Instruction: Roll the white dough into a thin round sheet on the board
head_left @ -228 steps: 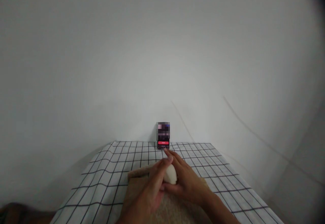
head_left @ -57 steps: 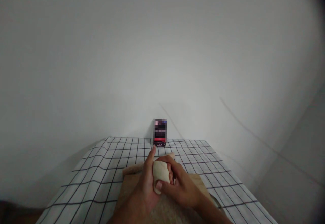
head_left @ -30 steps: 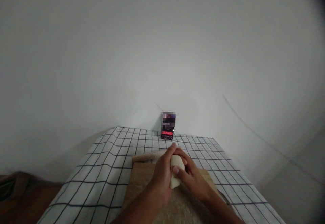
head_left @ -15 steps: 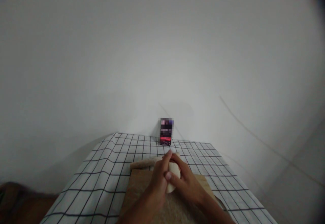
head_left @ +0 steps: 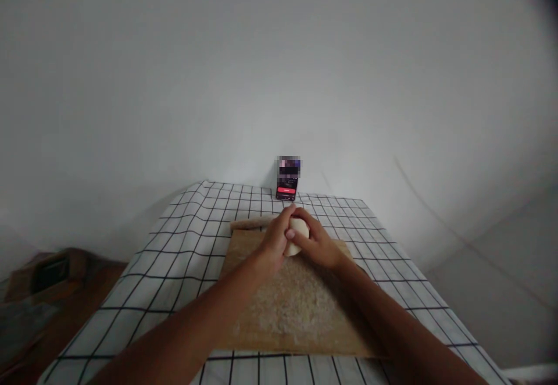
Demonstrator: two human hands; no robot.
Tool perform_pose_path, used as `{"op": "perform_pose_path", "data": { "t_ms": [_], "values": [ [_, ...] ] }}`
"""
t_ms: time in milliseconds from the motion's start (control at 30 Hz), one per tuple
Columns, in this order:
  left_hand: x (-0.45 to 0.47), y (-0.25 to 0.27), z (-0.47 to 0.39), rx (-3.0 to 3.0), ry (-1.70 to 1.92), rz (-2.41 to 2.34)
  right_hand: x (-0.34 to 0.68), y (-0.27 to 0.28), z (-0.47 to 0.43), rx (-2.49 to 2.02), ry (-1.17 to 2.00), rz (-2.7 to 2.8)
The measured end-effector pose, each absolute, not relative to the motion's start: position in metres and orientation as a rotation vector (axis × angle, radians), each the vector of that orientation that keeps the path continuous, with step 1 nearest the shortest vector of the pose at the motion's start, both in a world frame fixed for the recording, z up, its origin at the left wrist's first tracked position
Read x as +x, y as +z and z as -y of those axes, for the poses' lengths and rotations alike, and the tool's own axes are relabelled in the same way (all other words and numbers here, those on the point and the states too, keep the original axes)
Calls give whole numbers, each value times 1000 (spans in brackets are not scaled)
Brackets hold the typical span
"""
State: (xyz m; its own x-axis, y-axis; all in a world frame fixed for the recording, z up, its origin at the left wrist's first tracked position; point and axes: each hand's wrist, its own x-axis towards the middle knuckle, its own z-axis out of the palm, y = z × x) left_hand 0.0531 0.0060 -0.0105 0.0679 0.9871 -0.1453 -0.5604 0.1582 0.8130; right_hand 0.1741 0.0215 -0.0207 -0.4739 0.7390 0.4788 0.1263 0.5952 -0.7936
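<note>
A pale, smooth ball of dough (head_left: 298,235) is cupped between my two hands over the far part of a floured wooden board (head_left: 288,309). My left hand (head_left: 276,236) presses on its left side, fingers closed. From the right, my right hand (head_left: 320,245) wraps round it, its thumb lying across the near face. The fingertips of both hands meet at the far side of the dough. Behind my hands a rolling pin (head_left: 250,223) lies along the board's far edge, its right part hidden by them.
A phone (head_left: 288,180) with a lit screen stands upright at the table's back, by the white wall (head_left: 279,71). Black-and-white checked cloth (head_left: 174,263) covers the table. At the lower left, a brown box-like object (head_left: 56,271) sits lower than the tabletop.
The view has tilted downward, so the table, board and hands sit higher and more of the board and forearms shows. Both hands still hold the dough in much the same grip.
</note>
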Motion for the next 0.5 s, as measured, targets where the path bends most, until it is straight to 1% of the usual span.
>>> {"op": "perform_pose_path", "data": {
  "t_ms": [500],
  "values": [
    [52, -7, -6, 720, 1330, -796, 174, -21, -25, -621, 897, 1952]
  ]
}}
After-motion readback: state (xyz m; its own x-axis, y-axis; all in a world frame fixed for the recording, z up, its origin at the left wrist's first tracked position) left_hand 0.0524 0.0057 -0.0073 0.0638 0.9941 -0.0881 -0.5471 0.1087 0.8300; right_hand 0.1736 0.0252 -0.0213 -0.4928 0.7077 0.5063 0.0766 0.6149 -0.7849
